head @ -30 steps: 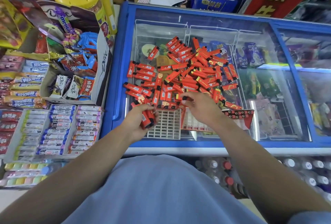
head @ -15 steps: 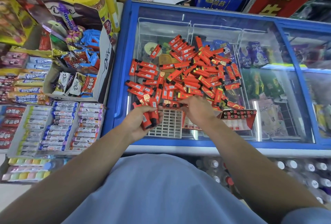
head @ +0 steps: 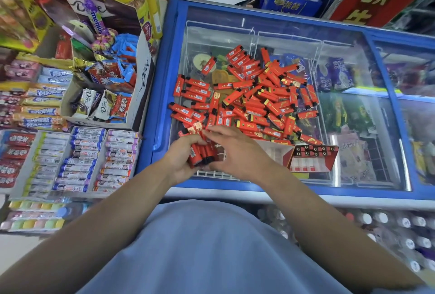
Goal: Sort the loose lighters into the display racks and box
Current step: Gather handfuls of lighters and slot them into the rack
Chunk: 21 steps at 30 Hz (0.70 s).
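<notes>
Lighters [head: 247,96]: red bodies, black caps, heaped loose on freezer lid [head: 353,63]. Left hand [head: 181,162] fingers curled round a bundle [head: 200,155]; right hand [head: 237,152] fingertips pinching its top.

**A small convenience shop**

A blue glass-topped freezer chest [head: 397,110] shows packaged ice creams [head: 334,75] under its lid. Off its left edge stand open candy display boxes [head: 77,159] and chocolate cartons [head: 141,77]; bottled drinks [head: 376,220] line up below its near edge.
</notes>
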Motion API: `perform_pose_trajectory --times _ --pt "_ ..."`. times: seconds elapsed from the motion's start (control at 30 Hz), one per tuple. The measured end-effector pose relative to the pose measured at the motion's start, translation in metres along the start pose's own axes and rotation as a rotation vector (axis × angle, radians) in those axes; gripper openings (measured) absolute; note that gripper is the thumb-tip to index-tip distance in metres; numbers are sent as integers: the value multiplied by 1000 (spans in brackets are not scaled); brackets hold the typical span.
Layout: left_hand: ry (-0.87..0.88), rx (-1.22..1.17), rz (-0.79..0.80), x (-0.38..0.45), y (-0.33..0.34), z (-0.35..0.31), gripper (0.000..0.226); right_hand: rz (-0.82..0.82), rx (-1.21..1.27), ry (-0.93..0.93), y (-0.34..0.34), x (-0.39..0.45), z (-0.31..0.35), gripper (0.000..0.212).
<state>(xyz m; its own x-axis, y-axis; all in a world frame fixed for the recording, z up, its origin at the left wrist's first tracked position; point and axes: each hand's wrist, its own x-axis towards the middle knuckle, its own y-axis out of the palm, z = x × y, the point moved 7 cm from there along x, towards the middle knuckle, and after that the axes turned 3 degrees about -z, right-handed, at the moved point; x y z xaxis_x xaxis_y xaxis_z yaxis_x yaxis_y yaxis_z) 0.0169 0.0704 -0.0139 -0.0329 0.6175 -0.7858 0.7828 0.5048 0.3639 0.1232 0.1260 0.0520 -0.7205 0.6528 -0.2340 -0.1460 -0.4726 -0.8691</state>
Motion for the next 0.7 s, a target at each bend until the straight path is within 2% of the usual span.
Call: perform_pose_trajectory --times 0.13,0.23,0.37,0.5,0.57,0.7 --pt "-4 -13 -4 -2 -5 1 23 41 -56 -12 8 -2 4 82" --pt "-11 -55 -7 -3 -9 2 22 12 -82 -47 3 -2 7 62" --pt "-17 -122 7 -6 -12 3 27 -30 -79 49 -1 -4 -2 48" --pt "20 -124 -111 -3 -25 6 23 -67 150 197 -1 -5 -23 27" --pt "34 -131 -165 -2 -33 6 20 -65 155 237 -2 -3 -32 17" --pt "47 -151 -194 -2 -37 7 16 -101 121 210 3 5 -29 15"
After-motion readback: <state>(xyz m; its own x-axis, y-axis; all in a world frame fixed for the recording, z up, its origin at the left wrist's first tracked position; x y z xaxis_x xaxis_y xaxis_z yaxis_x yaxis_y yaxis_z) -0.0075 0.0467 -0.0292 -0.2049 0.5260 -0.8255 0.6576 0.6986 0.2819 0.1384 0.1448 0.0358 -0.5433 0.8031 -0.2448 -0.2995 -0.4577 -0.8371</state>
